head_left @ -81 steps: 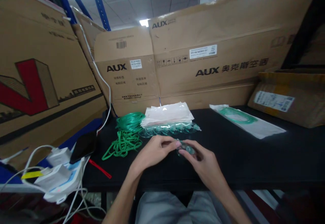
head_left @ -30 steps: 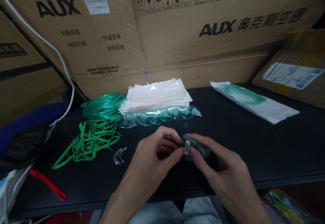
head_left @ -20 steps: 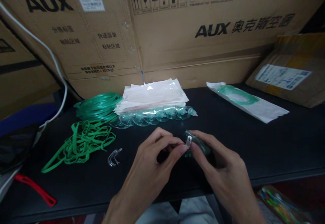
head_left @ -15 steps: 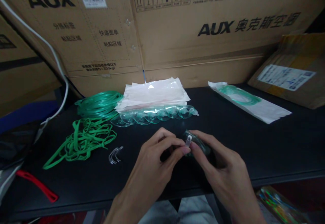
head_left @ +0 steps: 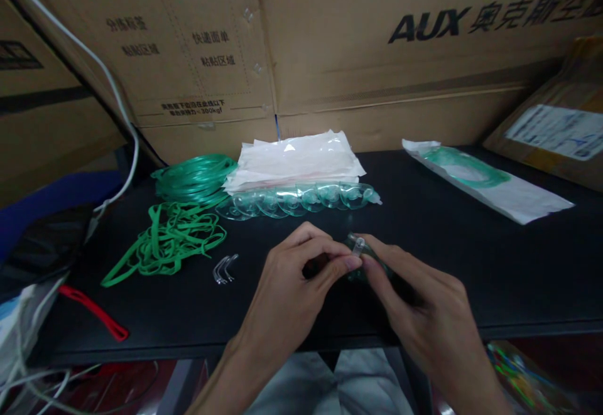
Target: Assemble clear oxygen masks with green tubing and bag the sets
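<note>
Between the fingertips of both hands, a small clear tab-like piece (head_left: 358, 247) stands up over a green-tinted transparent mask (head_left: 380, 264). My left hand (head_left: 306, 270) pinches this piece between thumb and index finger. The mask is gripped in my right hand (head_left: 419, 296), whose thumb also presses near the piece; the palm and fingers hide much of the mask. Left of my hands lie a few thin, curved clear pieces (head_left: 225, 269). Beyond them, a row of similar transparent masks (head_left: 301, 200) overlaps along the front of a stack of white pouches (head_left: 294, 162).
Green elastic straps (head_left: 167, 242) lie tangled at left, before coiled green tubing (head_left: 195, 177). A red-handled tool (head_left: 94, 312) rests near the front-left edge. At right are a white pouch with tubing (head_left: 527, 200) and a taped carton (head_left: 556, 129). Large cardboard boxes (head_left: 330, 57) wall the back.
The camera view has tilted down and shifted, so the table contents appear higher and further right. Both hands keep their hold; the clear piece leans slightly differently.
</note>
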Demonstrator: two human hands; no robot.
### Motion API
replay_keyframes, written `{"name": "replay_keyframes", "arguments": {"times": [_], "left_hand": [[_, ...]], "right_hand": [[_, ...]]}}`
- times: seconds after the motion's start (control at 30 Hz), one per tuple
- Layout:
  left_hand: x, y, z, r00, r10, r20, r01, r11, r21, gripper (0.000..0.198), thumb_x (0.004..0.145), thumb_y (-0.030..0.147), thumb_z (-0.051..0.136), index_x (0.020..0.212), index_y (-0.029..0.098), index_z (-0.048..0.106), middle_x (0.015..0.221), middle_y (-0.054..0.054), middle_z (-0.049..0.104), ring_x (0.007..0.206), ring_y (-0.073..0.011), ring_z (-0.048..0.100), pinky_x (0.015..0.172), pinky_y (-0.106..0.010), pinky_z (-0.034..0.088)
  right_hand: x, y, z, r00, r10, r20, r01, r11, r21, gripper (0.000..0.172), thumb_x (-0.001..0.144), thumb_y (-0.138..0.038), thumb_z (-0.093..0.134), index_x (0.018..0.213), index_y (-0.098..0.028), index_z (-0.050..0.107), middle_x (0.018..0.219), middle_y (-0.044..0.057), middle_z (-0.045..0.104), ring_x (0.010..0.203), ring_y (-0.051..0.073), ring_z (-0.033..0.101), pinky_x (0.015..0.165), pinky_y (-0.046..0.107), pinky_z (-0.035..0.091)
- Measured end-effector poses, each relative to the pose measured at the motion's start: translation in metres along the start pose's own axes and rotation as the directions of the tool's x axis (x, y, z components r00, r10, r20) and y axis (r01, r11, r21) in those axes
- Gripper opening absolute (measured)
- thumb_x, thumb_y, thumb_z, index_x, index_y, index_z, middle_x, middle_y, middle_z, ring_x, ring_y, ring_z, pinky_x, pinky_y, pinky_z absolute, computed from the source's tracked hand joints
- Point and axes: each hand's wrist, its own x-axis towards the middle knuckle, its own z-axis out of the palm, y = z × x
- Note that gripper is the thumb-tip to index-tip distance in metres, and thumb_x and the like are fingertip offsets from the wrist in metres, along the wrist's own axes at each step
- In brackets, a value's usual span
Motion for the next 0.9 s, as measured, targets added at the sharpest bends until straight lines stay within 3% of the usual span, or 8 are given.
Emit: {"name": "replay_keyframes", "arguments": {"times": [0.17, 0.43, 0.53, 0.6, 0.7, 0.8, 0.9], "left_hand": [[-0.001, -0.001, 0.002, 1.000, 0.010, 0.000, -0.010, 1.000, -0.025, 0.011, 0.091, 0.031, 0.071, 0.088, 0.022, 0.077, 0.090, 0.000, 0.065, 0.084, -0.0131, 0.061, 0.077, -0.024, 0.047], [-0.001, -0.001, 0.002, 0.996, 0.048, 0.076, -0.046, 0.999, -0.021, 0.014, 0.092, 0.034, 0.069, 0.089, 0.022, 0.076, 0.091, -0.001, 0.065, 0.082, -0.0136, 0.061, 0.074, -0.024, 0.048], [0.001, -0.003, -0.002, 0.992, 0.129, 0.007, -0.129, 0.986, 0.106, 0.012, 0.089, 0.032, 0.073, 0.096, 0.022, 0.071, 0.096, -0.001, 0.064, 0.082, -0.0130, 0.059, 0.074, -0.023, 0.049], [0.002, -0.004, -0.006, 0.972, 0.235, 0.003, -0.231, 0.953, 0.195, 0.018, 0.089, 0.028, 0.073, 0.106, 0.023, 0.068, 0.110, -0.002, 0.065, 0.095, -0.0146, 0.061, 0.085, -0.025, 0.049], [0.002, -0.006, -0.013, 0.935, 0.325, 0.143, -0.352, 0.900, 0.258, 0.026, 0.095, 0.024, 0.065, 0.121, 0.027, 0.065, 0.130, -0.001, 0.064, 0.118, -0.0161, 0.057, 0.104, -0.029, 0.044], [0.001, -0.007, -0.018, 0.921, 0.308, 0.238, -0.370, 0.881, 0.294, 0.034, 0.095, 0.029, 0.065, 0.128, 0.031, 0.061, 0.134, 0.002, 0.064, 0.122, -0.0158, 0.058, 0.107, -0.031, 0.043], [-0.001, -0.006, -0.021, 0.918, 0.301, 0.259, -0.378, 0.864, 0.332, 0.042, 0.092, 0.033, 0.070, 0.132, 0.034, 0.058, 0.137, 0.004, 0.063, 0.124, -0.0160, 0.058, 0.111, -0.034, 0.040]], "right_hand": [[0.001, -0.002, -0.001, 1.000, -0.019, 0.007, 0.020, 1.000, -0.004, 0.029, 0.094, -0.014, 0.060, 0.118, -0.025, 0.072, 0.111, 0.005, 0.077, 0.093, 0.022, 0.075, 0.086, 0.033, 0.060], [0.004, -0.005, -0.001, 0.988, 0.155, 0.010, -0.155, 0.987, 0.046, 0.021, 0.095, -0.021, 0.059, 0.109, -0.022, 0.074, 0.100, 0.004, 0.077, 0.084, 0.017, 0.073, 0.076, 0.024, 0.059], [0.004, -0.004, -0.002, 0.983, 0.173, 0.067, -0.176, 0.983, 0.050, 0.021, 0.097, -0.026, 0.059, 0.110, -0.022, 0.074, 0.102, 0.005, 0.077, 0.086, 0.017, 0.073, 0.076, 0.023, 0.058], [0.003, -0.003, -0.003, 0.979, 0.178, 0.102, -0.184, 0.981, 0.056, 0.022, 0.098, -0.028, 0.057, 0.111, -0.021, 0.074, 0.104, 0.006, 0.077, 0.090, 0.017, 0.073, 0.079, 0.023, 0.057], [0.004, -0.002, -0.004, 0.973, 0.177, 0.149, -0.193, 0.977, 0.096, 0.024, 0.101, -0.031, 0.053, 0.111, -0.021, 0.072, 0.108, 0.006, 0.076, 0.097, 0.017, 0.073, 0.085, 0.022, 0.056], [0.005, -0.002, -0.005, 0.965, 0.197, 0.173, -0.219, 0.968, 0.119, 0.022, 0.101, -0.032, 0.052, 0.111, -0.021, 0.069, 0.108, 0.006, 0.076, 0.099, 0.017, 0.073, 0.087, 0.021, 0.055], [0.005, -0.002, -0.006, 0.948, 0.242, 0.207, -0.275, 0.950, 0.148, 0.018, 0.101, -0.034, 0.052, 0.113, -0.024, 0.061, 0.102, 0.003, 0.076, 0.091, 0.014, 0.074, 0.077, 0.017, 0.055]]}}
